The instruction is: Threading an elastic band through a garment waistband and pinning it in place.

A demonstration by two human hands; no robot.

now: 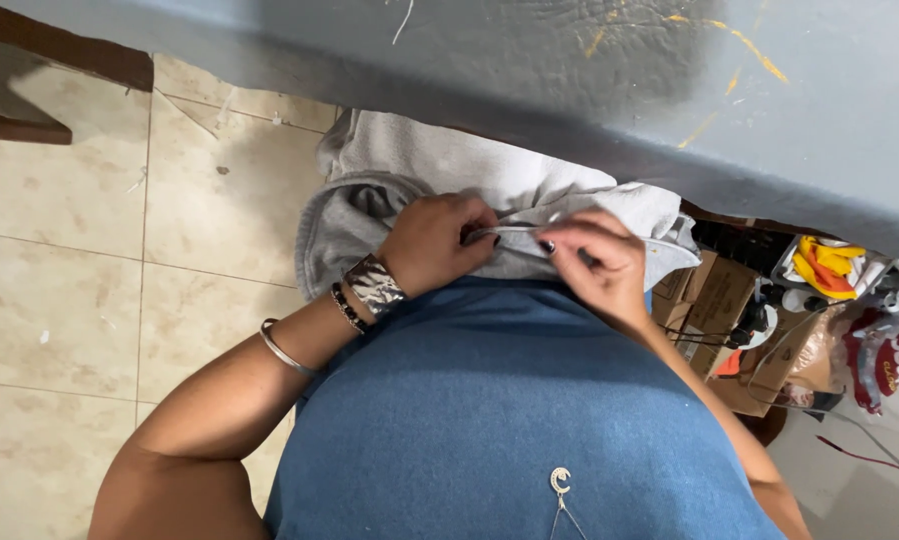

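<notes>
Head view shows us bunching a soft grey fleece garment (529,190) against our lap, below the grey-blue table edge (569,90). Our left hand (437,243) and right hand (594,262) both pinch its folded hem taut between them, so the edge stays flat.

Blue top (499,400), bracelets (373,285), crescent pendant (560,480)

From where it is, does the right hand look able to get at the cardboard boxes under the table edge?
Probably yes. The right hand pinches the grey fabric just beside the cardboard boxes, with nothing between them; it would have to let go of the fabric first.
</notes>
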